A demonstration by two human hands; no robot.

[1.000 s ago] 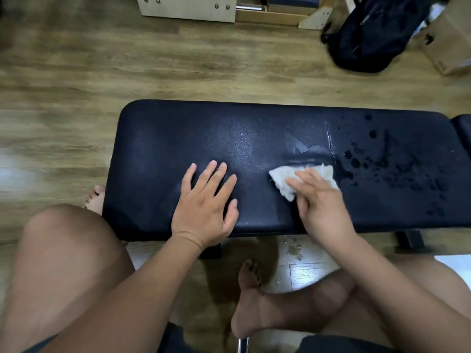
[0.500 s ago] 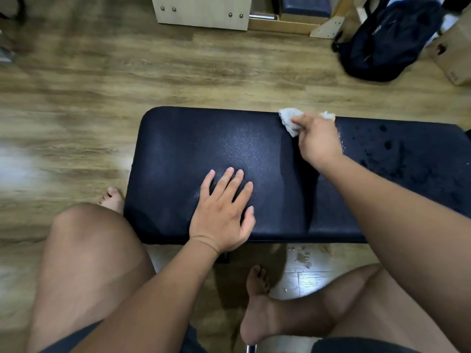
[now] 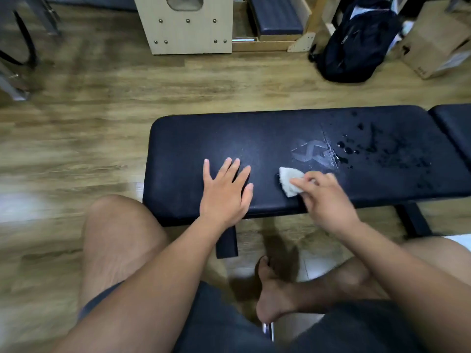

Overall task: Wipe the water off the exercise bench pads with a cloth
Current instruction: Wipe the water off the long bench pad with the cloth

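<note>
Head view: a person wipes a black padded exercise bench pad (image 3: 193,149) with a small white crumpled cloth (image 3: 286,179).

Right hand (image 3: 326,200) presses the cloth on the pad near its front edge, fingers bent and pinching the cloth from above. Left hand (image 3: 225,192) lies flat on the pad, just left of the cloth, palm down, fingers straight and a little spread. Water drops (image 3: 356,149) sit on the right part of the pad, beyond a faint grey logo (image 3: 309,152). A second black pad (image 3: 456,123) begins at the right edge. Behind the bench on the wooden floor (image 3: 102,128) stand a black backpack (image 3: 356,44), a brown cardboard box (image 3: 435,39) and a light wooden frame (image 3: 188,29).
</note>
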